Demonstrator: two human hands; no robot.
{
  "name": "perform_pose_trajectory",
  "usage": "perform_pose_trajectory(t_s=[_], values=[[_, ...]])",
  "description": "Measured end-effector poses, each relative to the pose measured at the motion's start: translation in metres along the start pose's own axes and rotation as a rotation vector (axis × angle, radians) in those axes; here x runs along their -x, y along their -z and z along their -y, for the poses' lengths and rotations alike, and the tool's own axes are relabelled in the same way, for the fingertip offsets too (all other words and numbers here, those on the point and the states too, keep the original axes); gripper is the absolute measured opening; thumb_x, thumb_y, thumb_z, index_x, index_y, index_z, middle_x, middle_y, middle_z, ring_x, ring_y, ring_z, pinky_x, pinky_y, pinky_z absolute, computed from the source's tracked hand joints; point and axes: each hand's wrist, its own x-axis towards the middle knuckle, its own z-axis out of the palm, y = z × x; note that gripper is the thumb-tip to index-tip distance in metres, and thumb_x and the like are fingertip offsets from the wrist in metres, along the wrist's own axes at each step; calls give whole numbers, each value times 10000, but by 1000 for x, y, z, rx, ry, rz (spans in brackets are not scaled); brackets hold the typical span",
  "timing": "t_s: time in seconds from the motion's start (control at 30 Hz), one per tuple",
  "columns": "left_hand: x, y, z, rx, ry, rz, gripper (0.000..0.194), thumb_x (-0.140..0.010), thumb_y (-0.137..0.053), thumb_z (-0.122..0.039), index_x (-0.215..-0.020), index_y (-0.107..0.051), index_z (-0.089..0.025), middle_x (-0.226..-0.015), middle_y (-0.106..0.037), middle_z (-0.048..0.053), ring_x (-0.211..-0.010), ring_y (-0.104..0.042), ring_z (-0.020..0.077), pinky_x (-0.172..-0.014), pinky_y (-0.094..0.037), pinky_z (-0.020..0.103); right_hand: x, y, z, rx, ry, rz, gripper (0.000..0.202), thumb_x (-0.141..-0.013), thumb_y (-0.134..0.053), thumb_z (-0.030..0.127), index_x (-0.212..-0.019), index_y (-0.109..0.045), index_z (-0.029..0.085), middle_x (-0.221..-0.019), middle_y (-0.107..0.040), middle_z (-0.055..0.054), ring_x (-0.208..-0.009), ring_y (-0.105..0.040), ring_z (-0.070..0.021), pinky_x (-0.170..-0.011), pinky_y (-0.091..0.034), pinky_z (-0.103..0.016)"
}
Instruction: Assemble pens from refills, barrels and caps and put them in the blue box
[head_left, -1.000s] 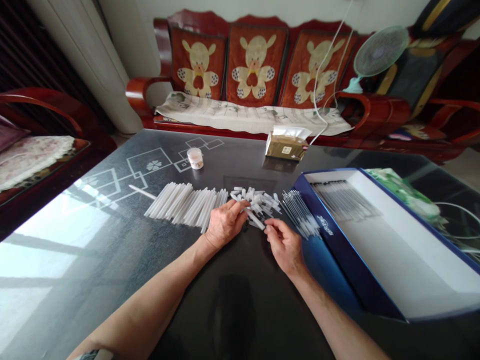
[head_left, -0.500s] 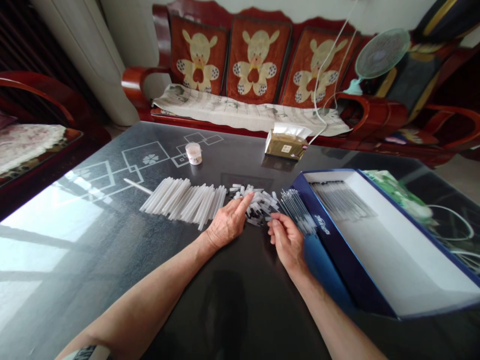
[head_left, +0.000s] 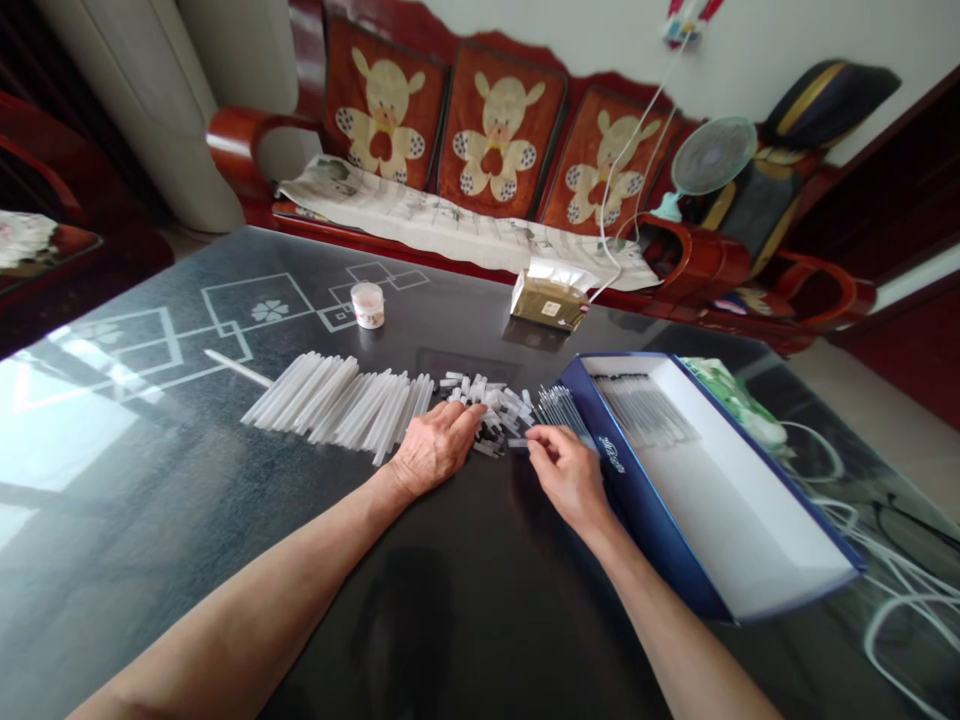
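Note:
My left hand reaches into a loose pile of small translucent and black pen caps, fingers bent together; its fingertips are partly hidden, so I cannot make out what they hold. To the right, my right hand pinches a small translucent pen cap between thumb and forefinger, just off the pile's near edge. Left of the pile lies a row of white translucent pen barrels, side by side. Thin dark pen refills lie bunched beyond my right hand, against the box.
A blue open box with a white inside stands on the right, a row of slim pens at its far end. A small round tub and a tissue pack stand farther back. White cables lie at the right.
My left forefinger, raised and pointing before, has lowered into the pile of caps. My right hand stays by the pile with the cap at its fingertips. The view has turned rightward and tilted.

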Motion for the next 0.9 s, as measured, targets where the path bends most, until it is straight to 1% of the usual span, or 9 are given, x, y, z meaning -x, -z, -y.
perform_pose_trajectory(t_s=[0.03, 0.1, 0.23, 0.43, 0.53, 0.63, 0.7, 0.83, 0.9], values=[[0, 0, 1, 23, -10, -6, 261, -967, -411, -233, -1140, -590, -154, -783, -605, 43, -714, -581, 146, -612, -461, 227, -6, 7, -3, 158, 68, -3, 164, -832, -532, 250, -856, -682, 188, -845, -641, -57, -698, -599, -158, -683, -486, -290], [1, -1, 1, 54, -30, -16, 252, -960, -415, -223, -1137, -574, -139, -803, -608, 49, -728, -585, 149, -642, -484, 237, -16, 17, -7, 416, 97, -7, 177, -840, -525, 232, -828, -694, 179, -833, -623, -67, -708, -591, -167, -692, -463, -290], [2, -1, 0, 70, -60, -15, 249, -964, -425, -257, -1140, -563, -147, -834, -619, 51, -763, -605, 157, -697, -517, 258, -28, 17, -6, 704, -41, 66, 200, -871, -540, 300, -799, -701, 205, -831, -618, -58, -660, -576, -158, -590, -396, -268], [2, -2, -1, 70, -58, -15, 227, -963, -452, -302, -1073, -597, -166, -806, -611, 35, -745, -611, 155, -675, -516, 252, -35, 7, 1, 818, -206, 151, 233, -877, -530, 334, -777, -702, 214, -891, -648, -78, -664, -601, -169, -565, -365, -277], [2, -1, 0, 42, -59, -31, 235, -963, -458, -309, -1091, -601, -174, -765, -593, 20, -699, -601, 144, -614, -490, 233, -38, 12, 2, 766, -190, 100, 213, -864, -526, 305, -777, -686, 194, -883, -649, -92, -686, -610, -183, -601, -395, -289], [2, 0, 0, 14, -72, -48, 260, -966, -458, -310, -1171, -582, -208, -715, -562, -5, -643, -581, 127, -564, -454, 214, -39, 18, 3, 550, -91, -78, 185, -851, -525, 306, -813, -654, 178, -864, -650, -94, -761, -617, -204, -680, -433, -309], [3, 0, -1, 2, -78, -45, 277, -971, -448, -311, -1205, -570, -226, -695, -545, -14, -614, -568, 117, -550, -438, 206, -39, 18, 4, 236, -104, -155, 184, -836, -549, 350, -843, -623, 182, -822, -659, -72, -758, -619, -198, -689, -451, -309], [3, 1, -2, -12, -77, -9, 297, -979, -419, -303, -1233, -551, -223, -698, -537, -8, -611, -570, 110, -551, -432, 196, -35, 6, 10, -581, -261, -63, 282, -746, -672, 392, -937, -565, 214, -777, -659, -2, -623, -591, -133, -561, -452, -254], [3, 2, -2, 0, -76, -3, 294, -977, -412, -282, -1228, -540, -202, -718, -549, 2, -634, -578, 117, -572, -448, 205, -32, -3, 12, -857, -294, -4, 284, -706, -714, 355, -917, -577, 224, -772, -645, 18, -619, -581, -113, -541, -451, -235]])
